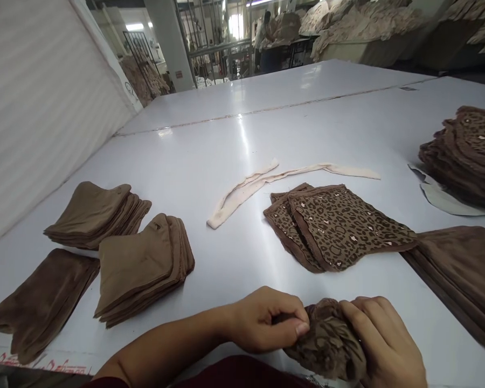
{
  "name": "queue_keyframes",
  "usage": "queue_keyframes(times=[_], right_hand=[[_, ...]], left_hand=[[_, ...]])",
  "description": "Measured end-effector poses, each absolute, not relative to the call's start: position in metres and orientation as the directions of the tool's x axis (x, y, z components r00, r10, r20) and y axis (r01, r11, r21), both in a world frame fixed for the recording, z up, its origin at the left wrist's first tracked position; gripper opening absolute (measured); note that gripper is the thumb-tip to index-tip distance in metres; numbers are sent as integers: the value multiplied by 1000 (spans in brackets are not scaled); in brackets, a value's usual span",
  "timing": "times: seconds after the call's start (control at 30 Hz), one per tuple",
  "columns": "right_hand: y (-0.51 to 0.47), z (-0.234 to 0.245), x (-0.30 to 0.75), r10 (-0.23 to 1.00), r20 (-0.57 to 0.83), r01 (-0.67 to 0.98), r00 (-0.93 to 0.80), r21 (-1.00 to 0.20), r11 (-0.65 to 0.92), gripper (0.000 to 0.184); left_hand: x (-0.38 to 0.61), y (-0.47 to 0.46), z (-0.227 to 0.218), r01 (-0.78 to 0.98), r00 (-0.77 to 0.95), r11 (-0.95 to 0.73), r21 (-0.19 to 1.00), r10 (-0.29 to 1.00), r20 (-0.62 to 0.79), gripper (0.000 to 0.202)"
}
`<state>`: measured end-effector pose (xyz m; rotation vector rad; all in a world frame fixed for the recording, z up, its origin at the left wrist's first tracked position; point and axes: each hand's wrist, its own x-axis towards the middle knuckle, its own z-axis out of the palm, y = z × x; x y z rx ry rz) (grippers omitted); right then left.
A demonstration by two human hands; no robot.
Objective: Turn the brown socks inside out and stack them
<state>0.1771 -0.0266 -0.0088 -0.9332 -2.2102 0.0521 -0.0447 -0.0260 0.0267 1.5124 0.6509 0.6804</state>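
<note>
Near the table's front edge, my left hand (269, 319) pinches one side of a bunched leopard-print fabric piece (327, 342). Its other side is wrapped by the fingers of my right hand (388, 342). The bundle is brown and fuzzy where its underside shows, and its lower part runs to the frame's bottom. Just beyond my hands lie overlapping flat leopard-print pieces (347, 226) with brown edges. Plain brown folded fabric (464, 269) touches them at the right. A cream fabric strip (250, 186) curves across the table behind.
On the left sit brown cloth stacks: a back stack (91, 210), a front stack (137, 269) and a darker stack (40, 296). A tall leopard-print stack (469, 156) stands at the right on the white table (210, 145). A white roll (44, 81) borders the left. Far back, a person (262, 37) stands near fabric heaps.
</note>
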Motion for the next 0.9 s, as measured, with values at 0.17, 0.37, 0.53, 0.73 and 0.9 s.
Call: queue_keyframes(times=[0.17, 0.37, 0.53, 0.73, 0.9], right_hand=[[-26, -12, 173, 784, 546, 695, -297, -439, 569, 5], [-29, -1, 164, 840, 494, 667, -226, -549, 503, 15], [-32, 6, 161, 859, 459, 603, -226, -626, 494, 18], [-32, -1, 163, 861, 471, 719, -190, -531, 449, 23], [-25, -7, 167, 924, 379, 743, 40, -630, 226, 28]], left_hand=[[-48, -29, 33, 180, 763, -494, 850, 616, 196, 12], [-43, -19, 56, 597, 683, -637, 488, 722, 107, 10], [-30, -20, 53, 539, 711, -763, 357, 639, 294, 28], [-26, -22, 36, 362, 802, -888, 284, 451, 390, 34], [-27, -17, 32, 198, 818, -937, 289, 320, 478, 35]])
